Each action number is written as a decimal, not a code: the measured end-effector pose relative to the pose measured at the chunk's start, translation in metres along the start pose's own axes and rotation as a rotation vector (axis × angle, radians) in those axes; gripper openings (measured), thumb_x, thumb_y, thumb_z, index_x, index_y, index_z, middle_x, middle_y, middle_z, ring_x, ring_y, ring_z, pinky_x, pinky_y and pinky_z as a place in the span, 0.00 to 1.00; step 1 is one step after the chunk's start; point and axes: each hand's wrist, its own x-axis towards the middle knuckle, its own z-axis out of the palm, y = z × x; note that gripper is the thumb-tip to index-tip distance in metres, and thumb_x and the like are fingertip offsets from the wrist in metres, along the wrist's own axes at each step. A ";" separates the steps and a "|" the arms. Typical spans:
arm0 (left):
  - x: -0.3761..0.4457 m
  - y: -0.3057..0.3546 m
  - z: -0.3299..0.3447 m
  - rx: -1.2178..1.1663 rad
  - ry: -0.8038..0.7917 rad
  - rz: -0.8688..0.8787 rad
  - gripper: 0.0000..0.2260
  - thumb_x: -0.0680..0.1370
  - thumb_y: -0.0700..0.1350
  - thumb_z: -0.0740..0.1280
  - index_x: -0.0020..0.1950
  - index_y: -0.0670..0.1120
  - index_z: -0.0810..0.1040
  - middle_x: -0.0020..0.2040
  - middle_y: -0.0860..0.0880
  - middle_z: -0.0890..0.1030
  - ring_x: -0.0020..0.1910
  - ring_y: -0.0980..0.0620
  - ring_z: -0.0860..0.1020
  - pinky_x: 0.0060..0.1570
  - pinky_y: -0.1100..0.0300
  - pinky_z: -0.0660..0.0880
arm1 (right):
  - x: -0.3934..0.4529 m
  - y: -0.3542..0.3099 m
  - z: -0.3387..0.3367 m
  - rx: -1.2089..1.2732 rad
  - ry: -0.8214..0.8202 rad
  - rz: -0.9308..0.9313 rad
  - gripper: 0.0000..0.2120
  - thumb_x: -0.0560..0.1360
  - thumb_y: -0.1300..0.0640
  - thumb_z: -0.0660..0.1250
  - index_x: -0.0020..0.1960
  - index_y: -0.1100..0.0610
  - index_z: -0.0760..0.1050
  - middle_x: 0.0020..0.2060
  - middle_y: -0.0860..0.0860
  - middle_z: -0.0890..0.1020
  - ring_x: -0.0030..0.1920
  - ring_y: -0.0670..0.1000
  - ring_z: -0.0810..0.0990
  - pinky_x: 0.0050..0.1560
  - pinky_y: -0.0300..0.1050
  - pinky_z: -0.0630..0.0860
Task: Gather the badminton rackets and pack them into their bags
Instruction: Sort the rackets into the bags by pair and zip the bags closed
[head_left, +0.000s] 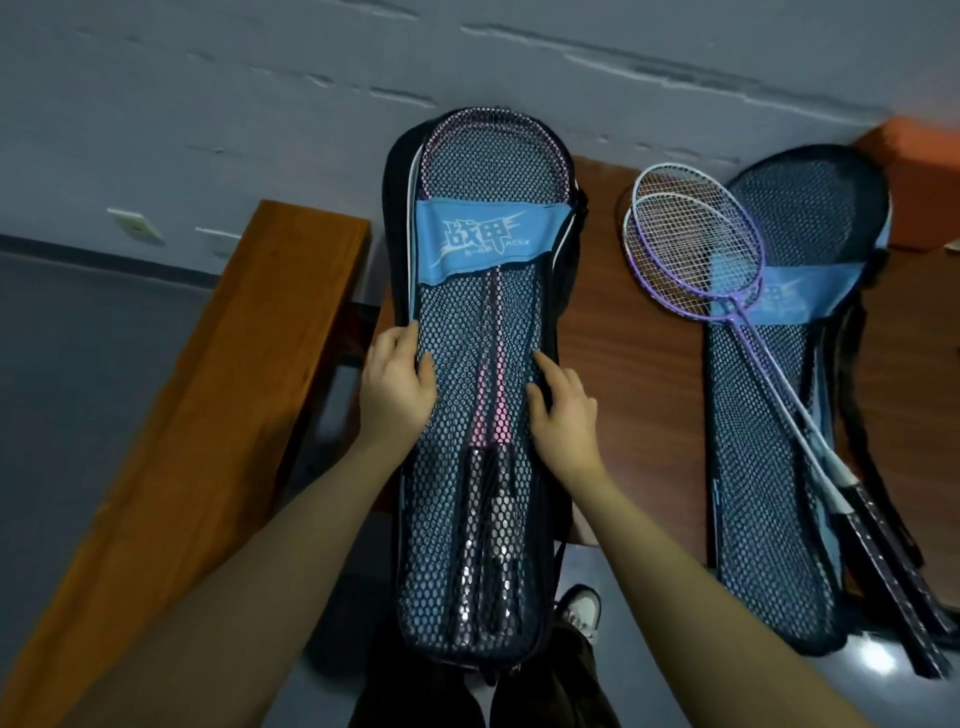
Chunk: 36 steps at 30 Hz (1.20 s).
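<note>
Lying lengthwise in front of you, the near racket bag (478, 467) spans the brown tabletop (634, 374), its head end toward the wall and its handle end hanging over the near edge above your legs. Through its black mesh you can see the packed rackets (491, 395), a pink shaft and dark grips running down the middle of the bag, right between your two hands.

Your left hand (397, 384) sits on the bag's left edge about halfway along; the fingers are curled round the dark rim, with the thumb lying on the mesh. Your right hand (563, 410) rests on the opposite edge at much the same height, fingers loosely spread and only slightly bent, fingertips touching the mesh and the rim; it pinches nothing that you can make out.

Well to your right, a second racket bag (779, 467) lies on the same tabletop, parallel to the first and apart from both hands. Two loose rackets (696, 234), one purple-framed and one white-framed, lie stacked on top of it, their heads over its upper left part and their grips trailing toward its lower right end.

A wooden bench (218, 405) stands just left of your left forearm
</note>
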 end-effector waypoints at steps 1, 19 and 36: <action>-0.002 0.001 -0.001 0.083 -0.011 0.021 0.21 0.78 0.47 0.60 0.68 0.38 0.69 0.60 0.39 0.74 0.57 0.39 0.72 0.55 0.46 0.73 | 0.000 0.002 -0.002 -0.059 -0.016 0.016 0.19 0.81 0.53 0.56 0.71 0.51 0.64 0.60 0.54 0.72 0.60 0.56 0.70 0.51 0.43 0.56; -0.025 0.182 0.098 0.130 -0.295 0.214 0.23 0.79 0.48 0.58 0.73 0.47 0.60 0.67 0.46 0.69 0.65 0.45 0.65 0.65 0.50 0.59 | 0.010 0.133 -0.166 -0.119 0.143 -0.006 0.13 0.74 0.63 0.65 0.58 0.60 0.77 0.47 0.57 0.78 0.44 0.58 0.79 0.47 0.50 0.75; -0.027 0.261 0.260 0.111 -0.491 -0.050 0.29 0.77 0.42 0.63 0.75 0.42 0.55 0.66 0.41 0.67 0.63 0.42 0.69 0.63 0.46 0.68 | 0.044 0.272 -0.228 -0.282 0.023 -0.170 0.17 0.71 0.64 0.62 0.60 0.61 0.76 0.40 0.57 0.79 0.38 0.62 0.78 0.37 0.50 0.70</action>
